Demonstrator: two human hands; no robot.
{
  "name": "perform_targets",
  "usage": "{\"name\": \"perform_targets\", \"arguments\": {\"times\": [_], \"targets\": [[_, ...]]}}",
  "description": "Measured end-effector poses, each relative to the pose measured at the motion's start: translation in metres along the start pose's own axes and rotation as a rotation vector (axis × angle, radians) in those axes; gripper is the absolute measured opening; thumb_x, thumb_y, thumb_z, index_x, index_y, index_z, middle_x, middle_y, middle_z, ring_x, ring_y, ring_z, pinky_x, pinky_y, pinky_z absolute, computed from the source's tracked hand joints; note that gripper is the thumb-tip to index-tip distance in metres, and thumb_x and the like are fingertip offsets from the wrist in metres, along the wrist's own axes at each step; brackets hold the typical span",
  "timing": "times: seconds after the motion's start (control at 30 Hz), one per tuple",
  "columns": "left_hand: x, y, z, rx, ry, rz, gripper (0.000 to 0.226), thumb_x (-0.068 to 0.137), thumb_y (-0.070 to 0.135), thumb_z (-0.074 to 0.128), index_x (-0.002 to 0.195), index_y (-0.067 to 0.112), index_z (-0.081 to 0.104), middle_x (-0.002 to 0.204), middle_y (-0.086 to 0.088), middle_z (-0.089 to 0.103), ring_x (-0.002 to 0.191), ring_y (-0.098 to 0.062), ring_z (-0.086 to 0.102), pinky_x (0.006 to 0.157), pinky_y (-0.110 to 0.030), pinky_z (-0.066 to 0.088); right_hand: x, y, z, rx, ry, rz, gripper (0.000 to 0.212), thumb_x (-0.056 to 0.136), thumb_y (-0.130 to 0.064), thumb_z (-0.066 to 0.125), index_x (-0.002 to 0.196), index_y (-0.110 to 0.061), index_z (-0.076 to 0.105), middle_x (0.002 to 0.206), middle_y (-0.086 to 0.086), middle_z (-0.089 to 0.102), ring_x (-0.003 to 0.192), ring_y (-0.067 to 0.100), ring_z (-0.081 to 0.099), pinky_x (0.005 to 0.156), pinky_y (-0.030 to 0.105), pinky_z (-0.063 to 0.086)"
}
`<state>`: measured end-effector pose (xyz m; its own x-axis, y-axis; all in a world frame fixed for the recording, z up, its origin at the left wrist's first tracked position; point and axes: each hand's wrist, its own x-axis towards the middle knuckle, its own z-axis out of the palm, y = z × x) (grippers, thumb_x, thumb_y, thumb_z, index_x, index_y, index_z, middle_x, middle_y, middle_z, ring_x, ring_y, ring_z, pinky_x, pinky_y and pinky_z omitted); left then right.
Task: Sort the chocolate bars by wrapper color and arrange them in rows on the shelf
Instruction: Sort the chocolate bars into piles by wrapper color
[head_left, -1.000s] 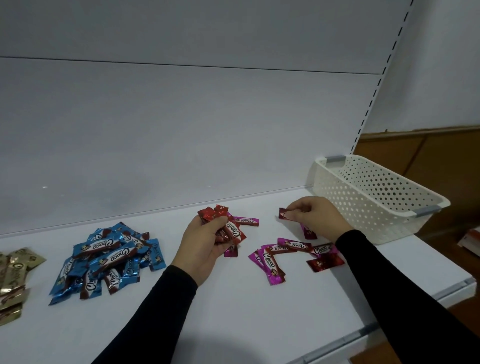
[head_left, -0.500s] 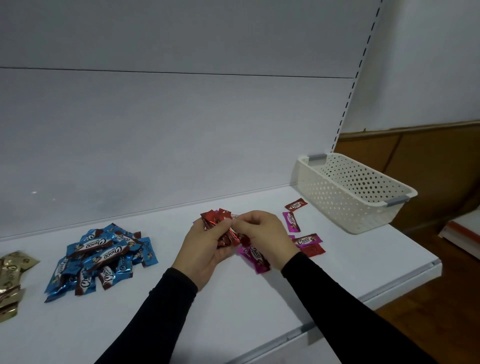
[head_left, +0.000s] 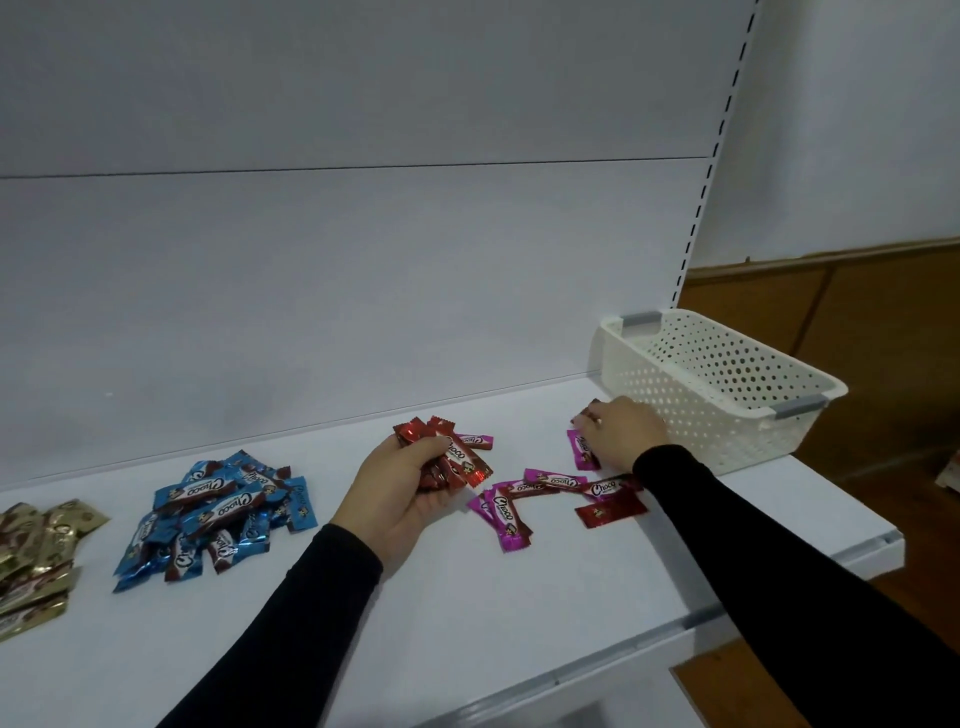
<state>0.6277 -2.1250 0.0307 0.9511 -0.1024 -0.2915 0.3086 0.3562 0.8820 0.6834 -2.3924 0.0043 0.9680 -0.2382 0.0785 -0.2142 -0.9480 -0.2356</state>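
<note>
My left hand grips a bunch of red-wrapped chocolate bars just above the white shelf. My right hand reaches to the far right and pinches a red bar lying beside the basket; most of that bar is hidden by my fingers. Pink bars and a red bar lie scattered between my hands, and another pink bar lies under my right hand. A blue pile sits to the left and a gold pile at the far left.
A white perforated basket stands at the shelf's right end, touching distance from my right hand. The shelf's back panel rises behind everything. The front edge of the shelf runs diagonally at lower right, with wooden floor beyond.
My right hand left the bunch in my left hand and moved right to the red bar beside the basket. My left hand stayed in place with its red bars.
</note>
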Motion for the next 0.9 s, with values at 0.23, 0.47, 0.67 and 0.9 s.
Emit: {"name": "perform_targets", "arguments": {"times": [0.23, 0.47, 0.67, 0.9], "targets": [[0.005, 0.007, 0.002, 0.06, 0.025, 0.012, 0.009, 0.097, 0.001, 0.057, 0.103, 0.006, 0.062, 0.071, -0.008, 0.074, 0.059, -0.017, 0.072, 0.064, -0.037, 0.054, 0.017, -0.013, 0.012, 0.329, -0.001, -0.147, 0.025, 0.095, -0.026, 0.052, 0.109, -0.014, 0.069, 0.112, 0.002, 0.067, 0.101, 0.02, 0.059, 0.083, 0.025, 0.041], [0.006, 0.007, 0.0, 0.07, 0.067, 0.015, 0.011, 0.097, 0.002, 0.058, 0.108, 0.004, 0.061, 0.073, -0.008, 0.075, 0.063, -0.017, 0.073, 0.05, -0.03, 0.056, 0.028, -0.028, 0.021, 0.317, 0.067, 0.012, 0.015, 0.087, -0.029, 0.062, 0.087, -0.015, 0.068, 0.096, 0.004, 0.069, 0.086, 0.02, 0.06, 0.075, 0.028, 0.047], [-0.006, 0.001, 0.003, 0.025, 0.057, -0.003, 0.012, 0.099, 0.003, 0.055, 0.111, 0.001, 0.058, 0.079, -0.016, 0.076, 0.07, -0.026, 0.076, 0.059, -0.042, 0.061, -0.02, -0.053, -0.004, 1.038, -0.027, -0.092, 0.01, 0.088, -0.023, 0.071, 0.091, -0.014, 0.072, 0.081, -0.005, 0.07, 0.073, 0.008, 0.061, 0.061, 0.014, 0.043], [-0.028, -0.016, 0.006, -0.006, -0.013, 0.068, 0.019, 0.102, 0.011, 0.053, 0.116, 0.003, 0.063, 0.101, -0.018, 0.076, 0.092, -0.031, 0.074, 0.08, -0.048, 0.06, -0.099, -0.081, -0.007, 1.312, -0.285, -0.111, 0.002, 0.087, -0.011, 0.072, 0.086, -0.01, 0.07, 0.073, 0.004, 0.069, 0.06, 0.01, 0.063, 0.058, 0.023, 0.051]]}}
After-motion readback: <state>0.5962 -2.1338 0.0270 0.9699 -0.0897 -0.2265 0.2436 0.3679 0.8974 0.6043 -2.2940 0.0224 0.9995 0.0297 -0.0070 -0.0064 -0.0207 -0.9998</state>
